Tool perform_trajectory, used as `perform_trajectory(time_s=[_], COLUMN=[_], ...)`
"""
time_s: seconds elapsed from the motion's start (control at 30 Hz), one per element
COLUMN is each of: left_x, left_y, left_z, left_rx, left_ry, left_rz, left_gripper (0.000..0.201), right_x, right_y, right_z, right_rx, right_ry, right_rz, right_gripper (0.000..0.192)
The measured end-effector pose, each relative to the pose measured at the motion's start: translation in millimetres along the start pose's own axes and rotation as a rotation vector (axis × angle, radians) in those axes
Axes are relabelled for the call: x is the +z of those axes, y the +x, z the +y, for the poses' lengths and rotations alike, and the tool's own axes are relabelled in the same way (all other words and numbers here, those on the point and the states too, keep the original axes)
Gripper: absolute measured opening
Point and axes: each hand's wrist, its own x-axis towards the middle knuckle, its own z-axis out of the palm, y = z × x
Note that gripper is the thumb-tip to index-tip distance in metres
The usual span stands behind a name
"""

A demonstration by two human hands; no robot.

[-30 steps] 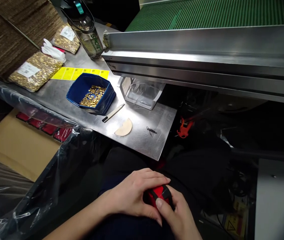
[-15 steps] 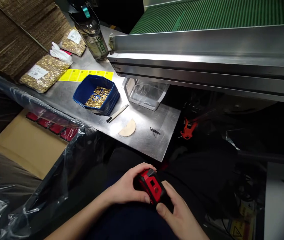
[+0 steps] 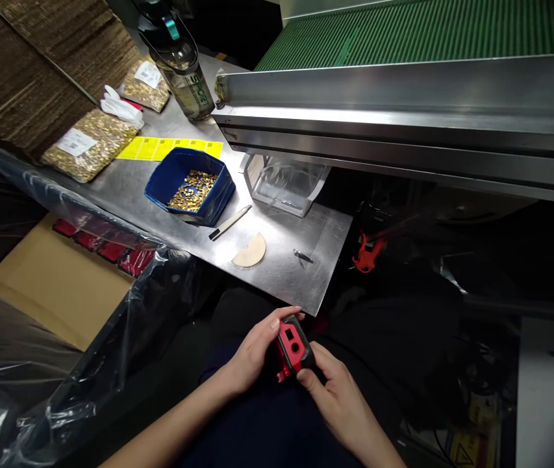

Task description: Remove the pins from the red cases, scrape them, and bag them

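A small red-and-black plastic housing [image 3: 294,346] is held between both hands over my lap, just off the near corner of the table. Its red face shows a dark square opening and a round hole, and a small red part juts from its lower left edge. My left hand [image 3: 256,348] is closed about its upper left side, fingertips reaching over the top end. On the lower right, my right hand [image 3: 331,387] grips it between thumb and fingers. The undersides of the housing and some fingertips are hidden.
On the metal table [image 3: 286,279] are a blue bin [image 3: 228,188] of small brass pieces, a pen-like tool [image 3: 230,223], a half-round disc [image 3: 251,251], nail clippers [image 3: 302,256] and a clear bin [image 3: 289,185]. A green conveyor [image 3: 403,32] stands behind. A plastic-lined box [image 3: 57,279] is left.
The housing has turned and come slightly up and left, its red face now more toward me. My left thumb has shifted from its lower edge to the upper left. The right hand followed.
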Motion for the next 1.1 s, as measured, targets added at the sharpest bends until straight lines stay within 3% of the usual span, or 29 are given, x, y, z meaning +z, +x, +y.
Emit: perform_trajectory(time_s=[0.13, 0.4, 0.57, 0.73, 0.9, 1.0, 1.1], left_x=[2.3, 0.2, 0.9, 7.7, 7.7, 3.5, 0.2], left_y=[-6.9, -14.8, -14.7, -9.7, -5.8, -6.8, -8.1], left_z=[1.7, 1.3, 0.5, -4.5, -5.0, -4.3, -4.9], left_rx=[-0.026, 0.019, -0.011, -0.111, -0.120, -0.100, -0.085], left_ry=[0.009, 0.111, 0.126, 0.044, 0.033, 0.049, 0.107], left_rz=[0.030, -0.073, -0.070, 0.033, 0.037, -0.028, -0.053], left_gripper=[0.045, 0.081, 0.067, 0.044, 0.046, 0.056, 0.081], right_x=[1.0, 4.1, 4.4, 4.7, 4.7, 3.8, 3.0], right_y=[1.5, 3.2, 2.3, 2.7, 5.4, 7.2, 8.8], right_z=[4.5, 9.6, 7.6, 10.2, 13.1, 16.1, 20.0], right_rx=[-0.008, 0.032, 0.037, 0.031, 0.052, 0.063, 0.068], right_ry=[0.020, 0.022, 0.004, -0.008, 0.028, 0.052, 0.066], right_rz=[0.016, 0.038, 0.027, 0.030, 0.051, 0.051, 0.051], right_gripper=[0.026, 0.027, 0.026, 0.028, 0.027, 0.028, 0.030])
